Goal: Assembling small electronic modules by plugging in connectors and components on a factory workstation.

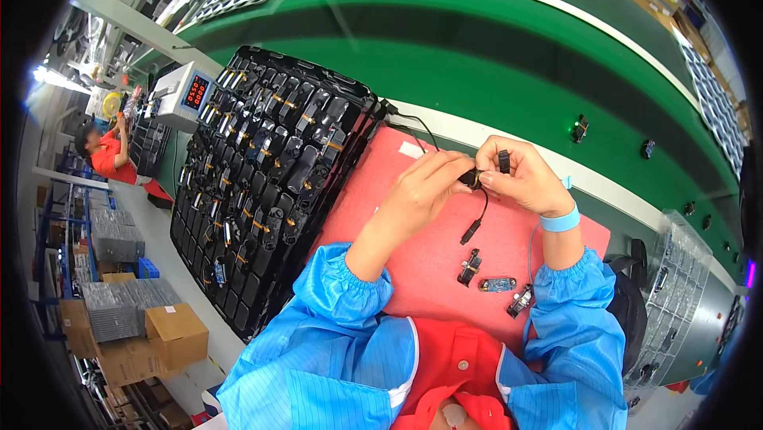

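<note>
Over a pink foam mat point(381, 199), my left hand point(425, 187) and my right hand point(526, 178) meet, fingers closed in pinches on a small black electronic part point(470, 179). Fingers cover much of it, so its exact kind is hidden. A black connector point(504, 161) stands up between the fingers of my right hand. Below my hands hangs a thin black cable with a dark plug point(471, 231). Closer to me lie a small black module point(469, 267), a bare circuit board point(498, 284) and another black module point(520, 300). A blue strap point(561, 219) circles my right wrist.
Left of the mat, stacked black trays point(274, 168) hold many small modules. Behind them sits a grey meter point(184, 96) with red digits. A green conveyor point(509, 56) carries several small modules. Clear plastic trays point(675, 295) stand at right; cartons point(175, 335) and a co-worker point(111, 156) are at left.
</note>
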{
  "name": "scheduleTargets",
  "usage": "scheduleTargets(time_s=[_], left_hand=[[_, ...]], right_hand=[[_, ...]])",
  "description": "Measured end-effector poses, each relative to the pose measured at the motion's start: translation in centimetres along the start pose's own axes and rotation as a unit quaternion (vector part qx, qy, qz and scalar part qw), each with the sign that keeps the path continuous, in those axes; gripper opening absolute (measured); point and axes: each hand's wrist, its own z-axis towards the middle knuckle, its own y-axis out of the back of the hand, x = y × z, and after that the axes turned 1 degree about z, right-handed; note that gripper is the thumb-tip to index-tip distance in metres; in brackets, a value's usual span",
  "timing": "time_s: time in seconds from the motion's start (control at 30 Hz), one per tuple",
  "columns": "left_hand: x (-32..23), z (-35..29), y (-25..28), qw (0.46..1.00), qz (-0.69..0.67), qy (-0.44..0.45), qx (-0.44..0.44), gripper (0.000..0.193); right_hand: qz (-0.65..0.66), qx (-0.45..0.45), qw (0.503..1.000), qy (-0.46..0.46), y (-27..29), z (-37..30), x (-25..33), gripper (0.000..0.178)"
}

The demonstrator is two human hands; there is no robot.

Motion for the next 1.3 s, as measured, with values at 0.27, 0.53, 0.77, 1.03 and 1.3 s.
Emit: scheduleTargets(time_s=[0.27, 0.53, 0.77, 1.03, 1.3], left_hand=[[3.1, 1.7, -2.2, 0.995, -0.011, 0.08, -0.061, 0.031], [7.2, 7.6, -7.9, 0.978, 0.115, 0.16, 0.066, 0.032], [-7.8, -2.4, -8.7, 0.958, -0.093, -0.017, 0.272, 0.028], [-8.5, -3.8, -8.0, 0.921, -0.157, 0.033, 0.356, 0.03], [-0.3, -2.1, -0.1, 0.826, -0.467, 0.287, -0.133, 0.034]], right_hand=[[0.074, -0.069, 0.992, 0.071, 1.9, 0.6, -2.0, 0.018], [0.134, -0.136, 0.974, 0.12, 6.1, 0.4, -4.4, 0.032], [0.056, -0.09, 0.993, 0.042, 8.7, -0.9, -4.4, 0.029], [0.05, -0.041, 0.998, 0.016, 6.6, -0.6, -3.1, 0.029], [-0.021, -0.083, 0.994, 0.074, -0.6, 0.7, -1.1, 0.017]])
